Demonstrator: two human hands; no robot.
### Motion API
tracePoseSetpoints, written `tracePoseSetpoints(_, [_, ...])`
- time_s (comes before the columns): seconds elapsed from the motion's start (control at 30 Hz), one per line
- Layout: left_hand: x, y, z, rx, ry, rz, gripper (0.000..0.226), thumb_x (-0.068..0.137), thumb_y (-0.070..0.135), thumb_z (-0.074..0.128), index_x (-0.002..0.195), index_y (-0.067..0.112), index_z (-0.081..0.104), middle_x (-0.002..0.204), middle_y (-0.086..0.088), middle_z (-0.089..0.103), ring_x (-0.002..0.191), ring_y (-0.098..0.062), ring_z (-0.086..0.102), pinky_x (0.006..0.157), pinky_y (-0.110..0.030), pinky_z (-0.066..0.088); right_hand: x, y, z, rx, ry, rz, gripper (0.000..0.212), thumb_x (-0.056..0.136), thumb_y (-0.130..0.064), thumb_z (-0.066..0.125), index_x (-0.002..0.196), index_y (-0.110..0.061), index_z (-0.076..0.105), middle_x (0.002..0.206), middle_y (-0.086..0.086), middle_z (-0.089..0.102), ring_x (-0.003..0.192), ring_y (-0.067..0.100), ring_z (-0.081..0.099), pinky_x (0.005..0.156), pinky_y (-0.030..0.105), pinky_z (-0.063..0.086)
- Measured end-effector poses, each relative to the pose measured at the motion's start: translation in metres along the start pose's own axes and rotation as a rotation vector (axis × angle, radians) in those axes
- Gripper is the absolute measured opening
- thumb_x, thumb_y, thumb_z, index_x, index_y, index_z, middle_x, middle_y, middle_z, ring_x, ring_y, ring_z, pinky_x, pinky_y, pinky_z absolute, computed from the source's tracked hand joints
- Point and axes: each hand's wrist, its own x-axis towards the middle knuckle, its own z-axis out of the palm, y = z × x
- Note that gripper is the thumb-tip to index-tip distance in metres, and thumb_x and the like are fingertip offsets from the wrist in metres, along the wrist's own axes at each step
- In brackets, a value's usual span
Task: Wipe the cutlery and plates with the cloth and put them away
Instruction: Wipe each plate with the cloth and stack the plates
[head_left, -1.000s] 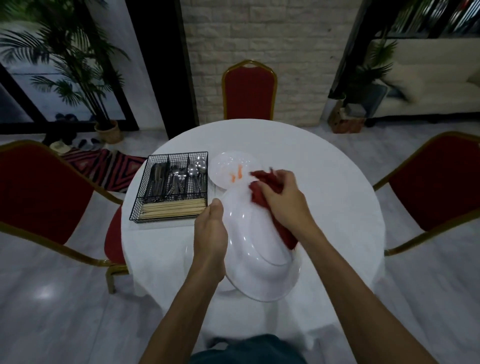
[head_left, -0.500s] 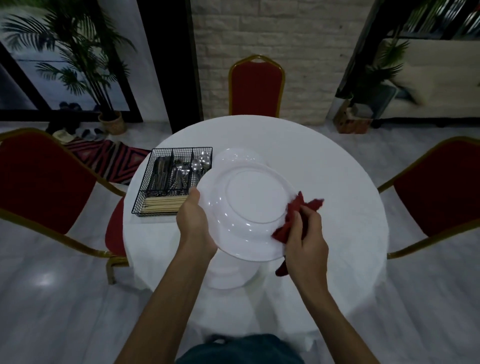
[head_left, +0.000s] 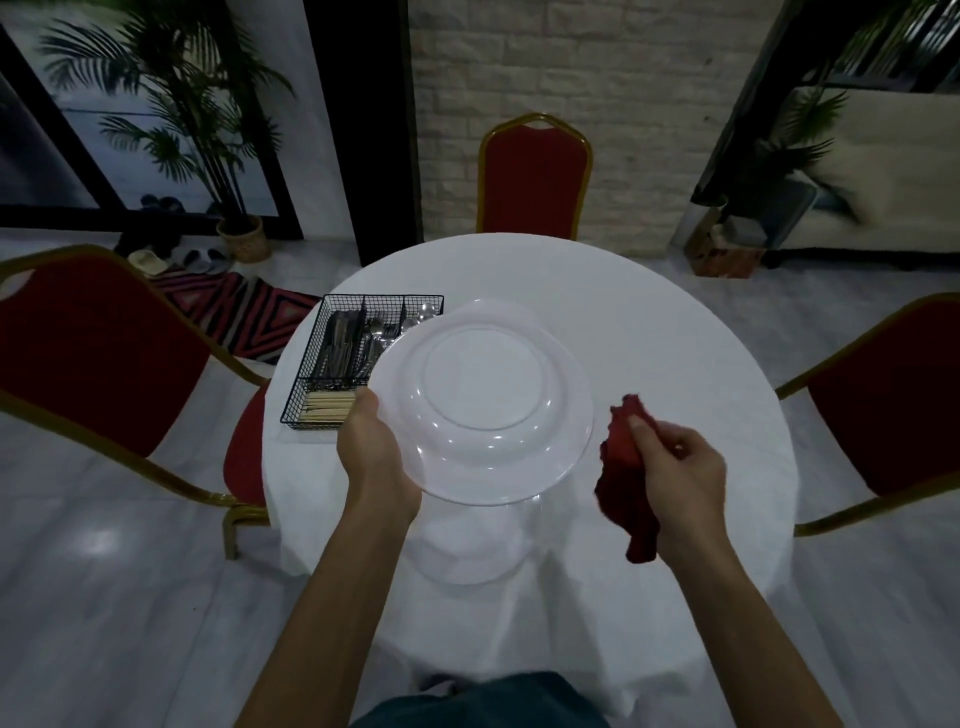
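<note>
1. head cam: left hand (head_left: 376, 457) grips the white plate (head_left: 483, 400) at its left rim, thumb on top, other fingers hidden underneath so can't tell how they lie.
2. plate is up off the table (head_left: 649, 322), underside facing up, foot ring showing.
3. right hand (head_left: 675, 467) has its fingers curled round a bunched red cloth (head_left: 621, 467), just right of the plate's rim, not touching it.
4. second plate (head_left: 467, 564) sits on the table below, wire cutlery basket (head_left: 337, 364) off to the left.
</note>
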Motion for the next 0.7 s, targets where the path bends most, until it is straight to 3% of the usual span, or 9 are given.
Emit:
tracePoseSetpoints(0.1, [0.0,-0.003,0.001,-0.007,0.008,0.001,0.024,0.106,0.033,0.049,0.088,0.024,0.061,0.095,0.002,0.066,0.086,-0.018,0.062,0.08,-0.036,0.052,-0.009,-0.016,0.014,-0.021,-0.014,-0.248,0.018,0.095,-0.029,0.072,0.106,-0.017,0.066,0.081,-0.001,0.076,0.059,0.01,0.069,0.044,0.024,0.053])
tracePoseSetpoints(0.17, [-0.001,-0.008,0.001,-0.005,0.009,-0.014,0.023,0.105,0.034,0.051,0.088,0.022,0.062,0.094,0.001,0.067,0.086,-0.02,0.063,0.07,-0.033,0.051,-0.017,-0.013,0.03,-0.133,-0.038,-0.394,0.016,0.096,-0.03,0.07,0.108,-0.018,0.069,0.091,-0.008,0.073,0.079,0.004,0.07,0.062,0.013,0.052])
tracePoseSetpoints(0.23, [0.0,-0.008,0.001,-0.017,0.01,-0.03,0.022,0.104,0.034,0.052,0.088,0.021,0.062,0.093,0.0,0.067,0.085,-0.021,0.064,0.068,-0.033,0.05,-0.027,0.005,0.043,-0.42,-0.091,-0.549,0.028,0.098,-0.04,0.064,0.118,-0.021,0.068,0.108,-0.01,0.066,0.106,0.01,0.06,0.089,0.021,0.046])
tracePoseSetpoints(0.3, [0.001,-0.003,0.0,-0.012,0.015,-0.035,0.021,0.103,0.034,0.053,0.089,0.021,0.062,0.094,-0.001,0.067,0.084,-0.022,0.063,0.07,-0.036,0.051,-0.034,0.03,0.047,-0.612,-0.173,-0.652,0.041,0.097,-0.05,0.053,0.127,-0.024,0.063,0.125,-0.007,0.06,0.118,0.01,0.049,0.102,0.035,0.041])
tracePoseSetpoints(0.43, [0.01,-0.002,-0.012,0.003,0.071,-0.05,0.019,0.103,0.031,0.053,0.087,0.022,0.062,0.096,-0.003,0.068,0.085,-0.024,0.063,0.072,-0.037,0.053,-0.054,0.059,0.046,-0.57,-0.335,-0.732,0.028,0.099,-0.043,0.051,0.122,-0.03,0.056,0.154,-0.006,0.046,0.143,0.013,0.04,0.113,0.051,0.039])
tracePoseSetpoints(0.53, [0.014,-0.004,-0.016,-0.017,0.103,-0.065,0.02,0.103,0.029,0.051,0.089,0.02,0.062,0.101,-0.007,0.069,0.088,-0.028,0.065,0.079,-0.042,0.056,-0.065,0.069,0.054,-0.674,-0.395,-0.961,0.022,0.101,-0.028,0.052,0.122,-0.028,0.059,0.159,-0.005,0.044,0.153,0.013,0.027,0.123,0.046,0.028])
tracePoseSetpoints(0.6, [0.011,-0.004,-0.013,-0.013,0.093,-0.056,0.025,0.105,0.031,0.047,0.09,0.016,0.062,0.092,-0.008,0.068,0.082,-0.027,0.064,0.068,-0.037,0.054,-0.067,0.071,0.064,-0.746,-0.452,-1.061,0.035,0.101,-0.016,0.053,0.134,-0.026,0.057,0.159,-0.008,0.043,0.154,0.011,0.024,0.126,0.039,0.021])
tracePoseSetpoints(0.7, [0.006,-0.004,-0.007,0.052,-0.008,-0.001,0.039,0.106,0.038,0.044,0.093,0.01,0.068,0.084,-0.009,0.073,0.079,-0.027,0.069,0.064,-0.033,0.054,-0.072,0.064,0.085,-0.809,-0.496,-1.146,0.051,0.1,-0.007,0.046,0.15,-0.019,0.048,0.157,-0.005,0.046,0.153,0.013,0.027,0.126,0.039,0.023])
